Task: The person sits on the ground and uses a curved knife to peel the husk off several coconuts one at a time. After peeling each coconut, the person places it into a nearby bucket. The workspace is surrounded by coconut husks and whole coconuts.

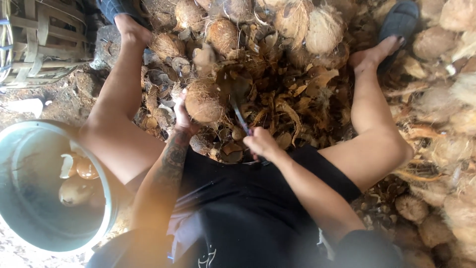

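Centrally, the left hand (pixel 181 115) grips a husked coconut (pixel 204 101) while the right hand (pixel 261 143) is closed around a blade (pixel 240 115) beside it. Shelling seems underway; next, the blade must meet shell squarely.

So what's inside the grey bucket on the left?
The grey bucket holds a few peeled, pale brown coconuts and a white broken piece. The person's thigh covers its right rim, so anything beneath that edge cannot be seen.
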